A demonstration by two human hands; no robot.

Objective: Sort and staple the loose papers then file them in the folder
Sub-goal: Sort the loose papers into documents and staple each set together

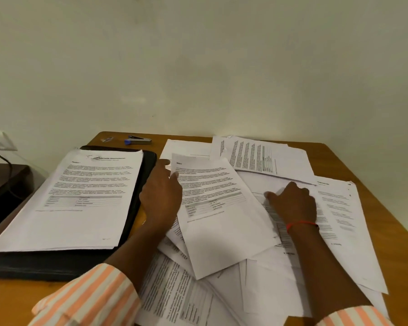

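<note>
Table (368, 184): brown wood, smooth, rounded far corners, set against a plain wall; loose papers (264, 285): white printed sheets, thin and limp, fanned in an overlapping heap across the table's right half, some turned crosswise; folder (57, 267): black, thick, matte, rounded corners, flat on the left half, long axis running away from the person; sorted stack (80, 203): squared sheets on the folder, covering most of its face; top sheet (222, 222): text and a small table, uppermost on the heap, long axis pointing away and tilted a little left, its left edge just beside the folder; left hand (160, 196): between folder and sheet, fingers nearly straight and spread, thumb tip touching the sheet's left edge, nearer hand to sheet and to stack, which lies directly to its left, so a leftward carry looks likely; right hand (292, 203): knuckles up on the heap right of that sheet, thumb splayed, fingers bent, whether they pinch paper cannot be told; stapler (139, 140): small, grey metal, blue end, at the far edge beyond the folder, untouched; thread (300, 224): red, round the right wrist
</note>
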